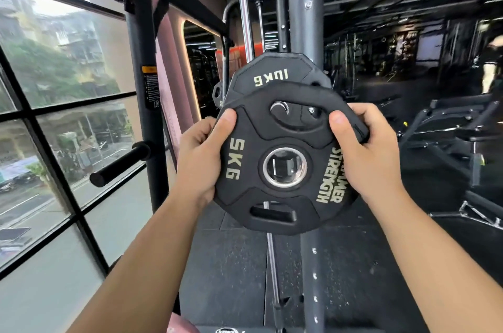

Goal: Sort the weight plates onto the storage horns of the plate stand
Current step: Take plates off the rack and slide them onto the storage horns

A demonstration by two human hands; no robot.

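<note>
In front of the grey upright (304, 19): 5 kg plate (283, 139), held in the air, face to the camera, just before the 10 kg plate (272, 71).
Left hand (200, 158): grips the left rim, thumb on the face.
Right hand (364, 153): grips the upper right rim likewise.
Handling: likely moderate weight, stiff, rubber-coated, hardly slippery.
Best hold: opposite sides of the rim, or the grip slot (273, 215); leaves the centre hole free.
Free horn (119, 166): low on the left, well apart.

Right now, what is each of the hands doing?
Left hand: grips the left edge of the 5 kg plate, thumb on its face.
Right hand: grips the same plate's right edge.
</note>
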